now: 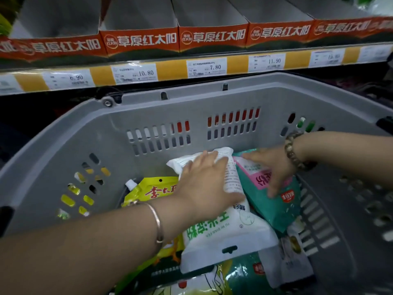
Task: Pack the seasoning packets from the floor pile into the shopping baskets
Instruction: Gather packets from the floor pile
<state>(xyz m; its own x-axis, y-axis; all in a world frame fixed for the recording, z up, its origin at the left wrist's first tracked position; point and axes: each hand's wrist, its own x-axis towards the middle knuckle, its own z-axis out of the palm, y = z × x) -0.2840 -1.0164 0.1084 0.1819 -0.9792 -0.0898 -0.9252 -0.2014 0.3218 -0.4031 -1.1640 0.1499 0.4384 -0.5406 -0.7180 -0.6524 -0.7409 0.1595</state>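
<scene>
A grey plastic shopping basket (70,143) fills the view and holds several packets. My left hand (205,179) lies flat with straight fingers on a white packet with green lettering (225,233). My right hand (274,167) presses spread fingers on a teal packet with a pink label (274,207) beside the white one. A yellow spouted pouch (148,188) lies at the left, partly under my left forearm. More green and white packets show at the bottom of the basket.
Behind the basket runs a store shelf with orange cardboard display trays (140,41) and a yellow strip of price tags (136,73). The basket's slotted right wall (319,220) stands close to the teal packet.
</scene>
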